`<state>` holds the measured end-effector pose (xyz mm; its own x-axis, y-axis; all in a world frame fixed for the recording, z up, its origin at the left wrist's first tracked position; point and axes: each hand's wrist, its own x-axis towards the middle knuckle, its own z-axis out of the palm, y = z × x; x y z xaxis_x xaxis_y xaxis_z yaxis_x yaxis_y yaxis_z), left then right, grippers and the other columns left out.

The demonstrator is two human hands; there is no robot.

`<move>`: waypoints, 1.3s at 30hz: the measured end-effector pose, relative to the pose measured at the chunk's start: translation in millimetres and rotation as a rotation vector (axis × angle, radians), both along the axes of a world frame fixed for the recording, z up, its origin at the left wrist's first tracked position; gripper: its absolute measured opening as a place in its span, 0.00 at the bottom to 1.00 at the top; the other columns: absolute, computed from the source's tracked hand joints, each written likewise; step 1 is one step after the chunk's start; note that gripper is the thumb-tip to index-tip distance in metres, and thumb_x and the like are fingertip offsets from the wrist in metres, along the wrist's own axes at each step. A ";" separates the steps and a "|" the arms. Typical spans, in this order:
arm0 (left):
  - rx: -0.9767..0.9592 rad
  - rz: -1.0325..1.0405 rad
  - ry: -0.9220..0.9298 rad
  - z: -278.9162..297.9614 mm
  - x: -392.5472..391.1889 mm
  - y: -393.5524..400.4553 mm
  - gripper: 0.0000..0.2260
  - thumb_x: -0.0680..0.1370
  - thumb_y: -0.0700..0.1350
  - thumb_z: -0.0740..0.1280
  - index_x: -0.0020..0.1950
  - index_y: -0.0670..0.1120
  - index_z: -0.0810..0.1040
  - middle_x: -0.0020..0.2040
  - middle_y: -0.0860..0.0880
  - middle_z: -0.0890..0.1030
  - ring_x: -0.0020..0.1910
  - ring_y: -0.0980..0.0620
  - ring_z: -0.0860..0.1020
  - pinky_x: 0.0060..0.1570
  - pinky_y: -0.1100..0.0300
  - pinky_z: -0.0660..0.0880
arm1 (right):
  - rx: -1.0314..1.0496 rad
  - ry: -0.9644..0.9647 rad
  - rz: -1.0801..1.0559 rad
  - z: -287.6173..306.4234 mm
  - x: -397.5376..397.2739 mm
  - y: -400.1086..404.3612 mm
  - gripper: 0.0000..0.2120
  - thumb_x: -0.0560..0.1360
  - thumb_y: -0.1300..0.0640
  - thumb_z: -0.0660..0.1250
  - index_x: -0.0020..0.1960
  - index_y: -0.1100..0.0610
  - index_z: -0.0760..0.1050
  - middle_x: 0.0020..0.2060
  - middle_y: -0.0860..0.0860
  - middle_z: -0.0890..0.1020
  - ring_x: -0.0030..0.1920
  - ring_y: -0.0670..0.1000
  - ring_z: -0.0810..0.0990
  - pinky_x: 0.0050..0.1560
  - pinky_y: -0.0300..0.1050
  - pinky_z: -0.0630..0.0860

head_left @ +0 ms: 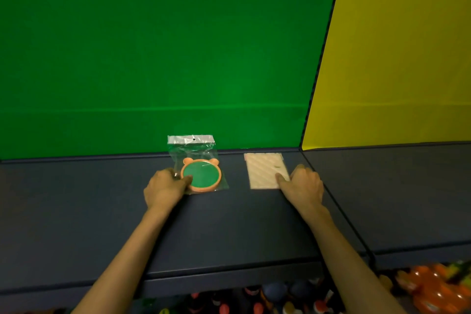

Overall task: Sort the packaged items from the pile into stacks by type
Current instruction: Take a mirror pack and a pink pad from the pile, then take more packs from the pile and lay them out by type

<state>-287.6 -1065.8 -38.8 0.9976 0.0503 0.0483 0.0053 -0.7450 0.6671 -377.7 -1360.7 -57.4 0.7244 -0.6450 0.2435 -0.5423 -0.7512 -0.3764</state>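
Note:
A clear bag with an orange bear-eared round mirror [201,173] lies on the dark blue surface [229,224] near the back wall, its header leaning up against the green wall. My left hand [164,186] grips the bag's left edge, thumb on the mirror's rim. To the right lies a flat pale striped packet [266,169]. My right hand [303,182] rests on the packet's near right corner with a finger pressing on it. The pile of packaged items [280,298] sits below the surface's front edge, dim and partly hidden by my arms.
A green wall [153,58] stands behind the surface and a yellow wall [395,58] on the right. A second dark panel [395,199] adjoins at the right. Orange packaged items [438,290] lie at the bottom right.

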 end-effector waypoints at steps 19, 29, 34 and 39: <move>0.400 -0.284 -0.397 28.3 -28.8 78.2 0.24 0.76 0.61 0.61 0.67 0.52 0.77 0.65 0.48 0.78 0.62 0.42 0.76 0.57 0.47 0.75 | -0.169 -0.113 0.707 36.1 19.8 135.9 0.17 0.79 0.44 0.60 0.64 0.50 0.75 0.59 0.50 0.77 0.60 0.54 0.74 0.59 0.51 0.67; 0.594 -0.190 -0.324 44.3 -62.0 259.5 0.24 0.79 0.64 0.58 0.73 0.58 0.69 0.71 0.52 0.74 0.66 0.47 0.74 0.62 0.49 0.72 | -0.185 -0.155 0.957 50.9 36.4 334.6 0.18 0.80 0.44 0.60 0.67 0.49 0.74 0.62 0.48 0.76 0.63 0.53 0.73 0.62 0.52 0.66; 0.615 -0.107 -0.314 45.8 -78.9 366.8 0.21 0.78 0.59 0.59 0.70 0.56 0.72 0.68 0.52 0.75 0.65 0.47 0.74 0.61 0.50 0.70 | -0.162 -0.163 1.037 53.2 34.6 446.1 0.18 0.80 0.45 0.60 0.67 0.49 0.74 0.62 0.47 0.76 0.62 0.52 0.73 0.62 0.51 0.66; 0.617 -0.037 -0.314 46.0 -91.5 471.4 0.21 0.78 0.59 0.60 0.69 0.55 0.73 0.65 0.51 0.77 0.63 0.47 0.74 0.59 0.50 0.71 | -0.148 -0.174 1.073 54.3 35.7 552.8 0.17 0.80 0.44 0.60 0.66 0.48 0.74 0.62 0.47 0.76 0.62 0.51 0.74 0.62 0.51 0.67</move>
<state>-379.2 -594.4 7.3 0.9321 -0.1127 0.3443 -0.1511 -0.9847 0.0867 -342.1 -808.0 -3.1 0.8395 0.3449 0.4199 0.4728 -0.8444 -0.2517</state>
